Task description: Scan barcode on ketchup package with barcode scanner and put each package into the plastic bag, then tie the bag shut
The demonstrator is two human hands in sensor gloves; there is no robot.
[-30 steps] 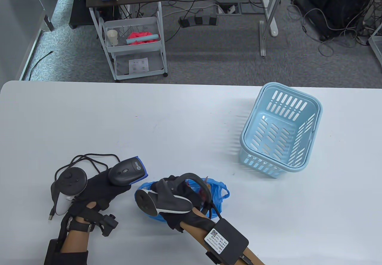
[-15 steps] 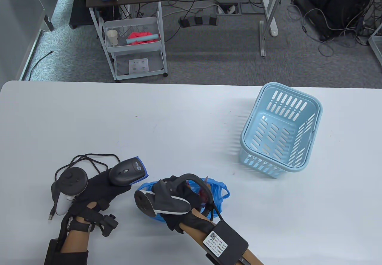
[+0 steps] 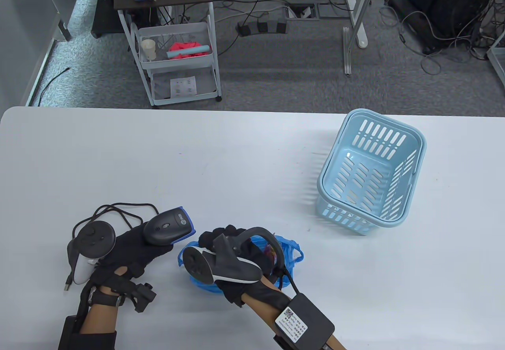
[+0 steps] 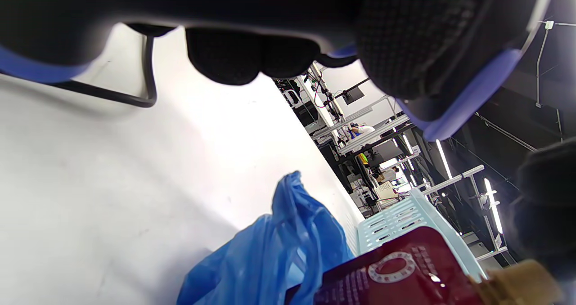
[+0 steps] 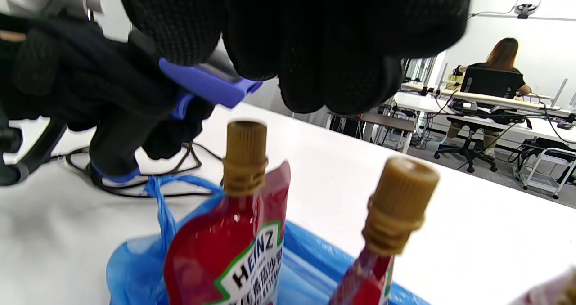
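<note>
My left hand (image 3: 156,245) grips the grey barcode scanner (image 3: 169,227) with blue trim, its nose aimed right toward the blue plastic bag (image 3: 291,247). My right hand (image 3: 219,237) hovers over the bag's mouth with fingers loosely curled and nothing in them. In the right wrist view, two red Heinz ketchup pouches (image 5: 229,251) (image 5: 373,269) with tan caps stand in the bag (image 5: 135,260) just under my fingertips (image 5: 315,39). The scanner (image 5: 207,82) is behind them. The left wrist view shows the scanner (image 4: 450,48) overhead, the bag (image 4: 279,251) and a pouch (image 4: 396,273).
A light blue slotted basket (image 3: 371,176) stands tilted on the right of the white table (image 3: 236,161); no pouches show inside it. The scanner's black cable (image 3: 118,210) loops at the left. A white cart (image 3: 177,62) stands on the floor beyond the far edge.
My right hand has lifted slightly up and to the right, and its fingers have come out above the bag. The left hand and scanner have stayed put.
</note>
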